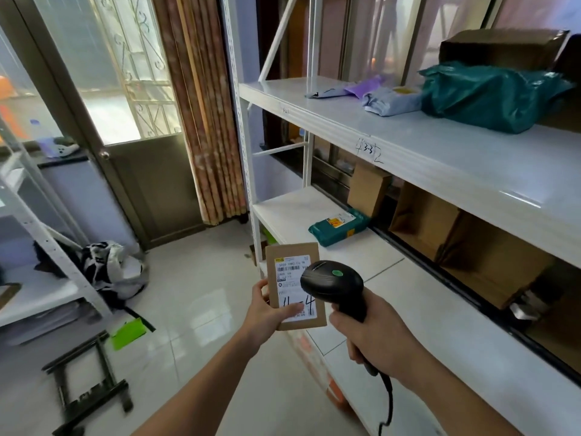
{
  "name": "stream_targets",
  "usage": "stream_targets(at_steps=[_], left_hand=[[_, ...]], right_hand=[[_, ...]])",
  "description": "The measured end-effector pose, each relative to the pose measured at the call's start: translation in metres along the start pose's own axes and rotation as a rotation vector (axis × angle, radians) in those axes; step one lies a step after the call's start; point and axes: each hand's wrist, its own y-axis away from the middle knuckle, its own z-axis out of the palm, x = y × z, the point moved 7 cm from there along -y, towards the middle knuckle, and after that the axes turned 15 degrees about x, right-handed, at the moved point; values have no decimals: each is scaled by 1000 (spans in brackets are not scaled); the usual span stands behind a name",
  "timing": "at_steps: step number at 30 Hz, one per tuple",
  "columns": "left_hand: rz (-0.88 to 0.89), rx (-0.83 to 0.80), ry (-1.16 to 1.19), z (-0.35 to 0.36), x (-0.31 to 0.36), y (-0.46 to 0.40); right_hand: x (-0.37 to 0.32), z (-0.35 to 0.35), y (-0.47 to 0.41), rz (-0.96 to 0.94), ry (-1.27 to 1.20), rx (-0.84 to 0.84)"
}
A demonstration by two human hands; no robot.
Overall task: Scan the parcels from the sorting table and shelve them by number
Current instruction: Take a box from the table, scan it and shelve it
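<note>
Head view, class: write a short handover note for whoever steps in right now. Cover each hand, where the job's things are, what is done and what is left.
Left hand: holds a small brown parcel, label up, thumb on the label, handwritten "11-4".
Right hand: grips the black corded scanner, its head over the label.
White shelving on the right already holds parcels: a green bag on the upper level, a small green packet and cardboard boxes below.
Done: parcel picked up and brought to the scanner.
Left: whether the scan registered cannot be told; then shelve it by number.
</note>
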Motion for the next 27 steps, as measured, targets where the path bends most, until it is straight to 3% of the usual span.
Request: stream_targets(at_steps=[10, 14, 27], left_hand=[[26, -171, -75, 21, 32, -139], [-4, -292, -90, 43, 45, -187], [-112, -548, -201, 190, 27, -305]], right_hand=[[-15, 50, -116, 70, 30, 61], [-17, 59, -157, 132, 16, 161], [53, 19, -244, 363, -22, 445]])
